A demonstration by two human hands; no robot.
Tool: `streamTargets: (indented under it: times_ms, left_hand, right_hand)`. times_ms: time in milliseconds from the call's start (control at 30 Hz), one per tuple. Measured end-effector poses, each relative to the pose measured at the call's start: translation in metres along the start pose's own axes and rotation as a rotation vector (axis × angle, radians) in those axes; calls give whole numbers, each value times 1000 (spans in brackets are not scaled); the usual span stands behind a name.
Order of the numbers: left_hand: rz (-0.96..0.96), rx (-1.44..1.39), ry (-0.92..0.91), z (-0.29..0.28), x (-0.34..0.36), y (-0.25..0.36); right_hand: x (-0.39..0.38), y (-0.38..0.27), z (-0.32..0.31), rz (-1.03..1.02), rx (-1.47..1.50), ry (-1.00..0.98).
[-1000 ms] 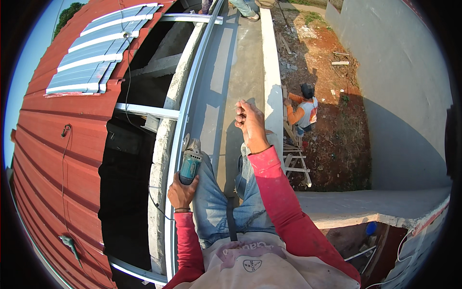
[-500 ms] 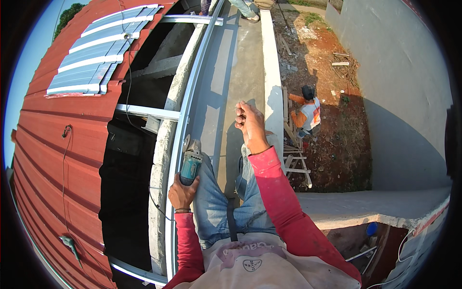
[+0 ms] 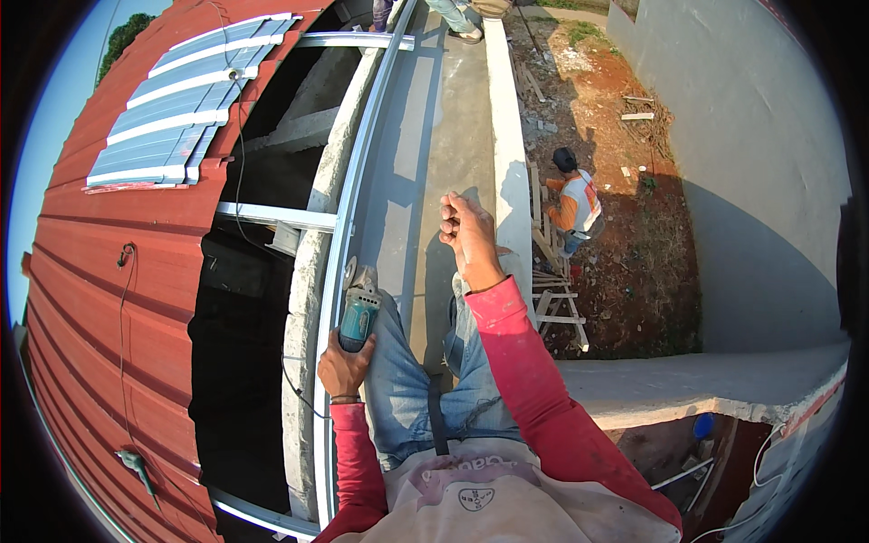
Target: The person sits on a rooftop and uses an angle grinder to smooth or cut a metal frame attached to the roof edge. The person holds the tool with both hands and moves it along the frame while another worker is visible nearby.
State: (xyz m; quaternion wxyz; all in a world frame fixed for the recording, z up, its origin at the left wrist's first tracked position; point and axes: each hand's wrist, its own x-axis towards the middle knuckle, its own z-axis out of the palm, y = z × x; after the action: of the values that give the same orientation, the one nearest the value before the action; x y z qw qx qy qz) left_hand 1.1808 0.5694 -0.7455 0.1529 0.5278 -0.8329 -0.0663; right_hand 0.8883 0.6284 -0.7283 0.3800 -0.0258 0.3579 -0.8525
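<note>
My left hand [image 3: 345, 369] is wrapped round the body of a teal angle grinder [image 3: 359, 317], low beside my left thigh. The grinder's disc [image 3: 350, 271] points away from me, close to the long silver metal channel [image 3: 342, 231]; whether they touch I cannot tell. Its cord [image 3: 294, 389] shows left of my wrist. Over the grey concrete gutter floor, my right hand [image 3: 471, 235] is raised with its fingers curled in toward the thumb. Whatever may be in those fingers is hidden.
Left lies a red corrugated roof [image 3: 118, 317] with blue-silver sheets [image 3: 167, 118]; a dark gap opens between roof and channel. A cross beam [image 3: 276, 214] spans it. Right of the white ledge [image 3: 511, 154], a person [image 3: 575, 204] works lower down by wooden pieces [image 3: 561, 319]. Another person's legs [image 3: 457, 18] show far ahead.
My hands and the grinder keep nearly the same place. The person below on the right has shifted their head a little to the left. The whole view has tilted slightly.
</note>
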Motion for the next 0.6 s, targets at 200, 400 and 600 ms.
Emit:
streamTargets:
  times_ms: [200,400,600]
  left_hand:
    - [-10,0,-13,-2,0,2]
    - [-12,-12,-9,-2,-1,0]
    - [-16,-4,-19,-2,0,2]
  right_hand:
    - [1,1,-1,0,9,1]
    - [1,2,0,3,12,5]
    - [1,1,0,0,7,11]
